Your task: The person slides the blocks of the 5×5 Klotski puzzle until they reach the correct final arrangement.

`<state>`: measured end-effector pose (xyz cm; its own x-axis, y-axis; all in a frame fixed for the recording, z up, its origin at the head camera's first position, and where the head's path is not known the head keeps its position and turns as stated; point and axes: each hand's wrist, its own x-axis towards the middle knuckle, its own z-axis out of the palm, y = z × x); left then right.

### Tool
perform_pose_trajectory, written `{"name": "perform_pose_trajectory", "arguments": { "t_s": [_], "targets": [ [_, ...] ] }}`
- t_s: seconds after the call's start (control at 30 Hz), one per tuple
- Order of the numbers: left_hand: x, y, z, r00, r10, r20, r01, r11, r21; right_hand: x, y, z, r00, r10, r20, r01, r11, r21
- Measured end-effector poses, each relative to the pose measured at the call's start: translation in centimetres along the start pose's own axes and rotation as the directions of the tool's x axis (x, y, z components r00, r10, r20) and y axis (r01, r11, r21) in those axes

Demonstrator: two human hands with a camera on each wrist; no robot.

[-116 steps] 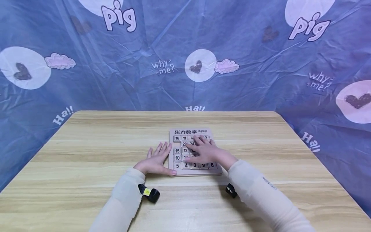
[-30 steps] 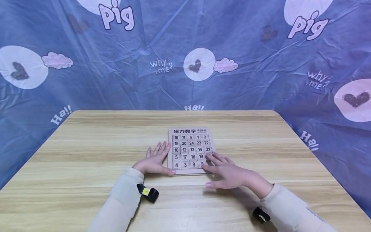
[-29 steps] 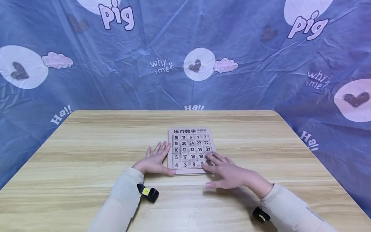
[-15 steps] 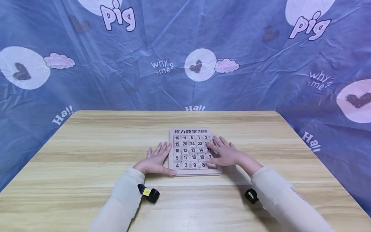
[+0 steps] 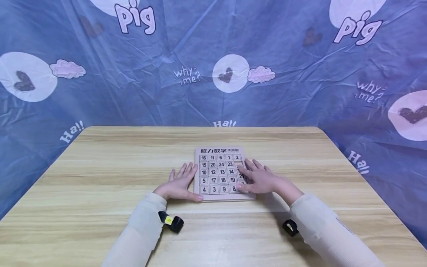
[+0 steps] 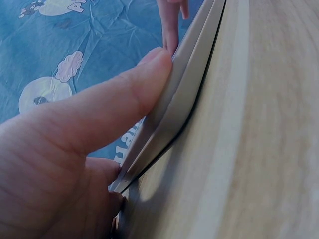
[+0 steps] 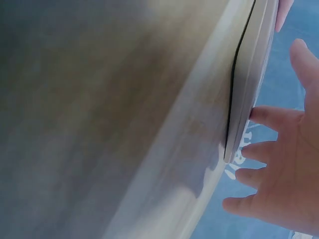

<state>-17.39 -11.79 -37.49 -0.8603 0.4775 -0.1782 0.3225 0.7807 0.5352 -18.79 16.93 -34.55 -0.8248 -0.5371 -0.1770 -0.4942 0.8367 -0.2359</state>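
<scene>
A sliding number puzzle (image 5: 224, 197) with a pale frame lies flat on the table, its numbered tiles in rows. My left hand (image 5: 176, 187) rests at its left edge, fingers spread straight and thumb on the near left corner. In the left wrist view that thumb (image 6: 124, 97) presses on the frame's rim. Over the right-hand column my right hand (image 5: 261, 179) lies with extended fingers, index fingertip on a tile just below the 2 tile (image 5: 237, 157). A gap shows between these two tiles. The hand partly covers the 21 tile (image 5: 241, 176) and the one below it.
The wood-grain table (image 5: 116, 159) reaches back to a blue printed curtain (image 5: 150, 92). A black wrist camera (image 5: 175, 224) sits at the left sleeve, and another camera (image 5: 290, 227) at the right one.
Earlier the gap was in the left column; that column slid up and the bottom row left. Since half a second ago the right column's lower tiles slid nearer me. The left hand stayed.
</scene>
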Motion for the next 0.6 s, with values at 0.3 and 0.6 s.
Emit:
{"name": "perform_pose_trajectory", "arguments": {
  "t_s": [0.3, 0.6],
  "targets": [
    [0.0, 0.0, -0.1, 1.0, -0.001, 0.008, 0.001, 1.0, -0.007, -1.1, -0.5, 0.0, 0.999, -0.047, 0.005, 0.047, 0.999, -0.018],
    [-0.1, 0.1, -0.1, 1.0, 0.006, 0.005, -0.006, 1.0, -0.012, 0.0, -1.2, -0.4, 0.998, -0.056, -0.008, 0.056, 0.998, -0.024]
  ]
}}
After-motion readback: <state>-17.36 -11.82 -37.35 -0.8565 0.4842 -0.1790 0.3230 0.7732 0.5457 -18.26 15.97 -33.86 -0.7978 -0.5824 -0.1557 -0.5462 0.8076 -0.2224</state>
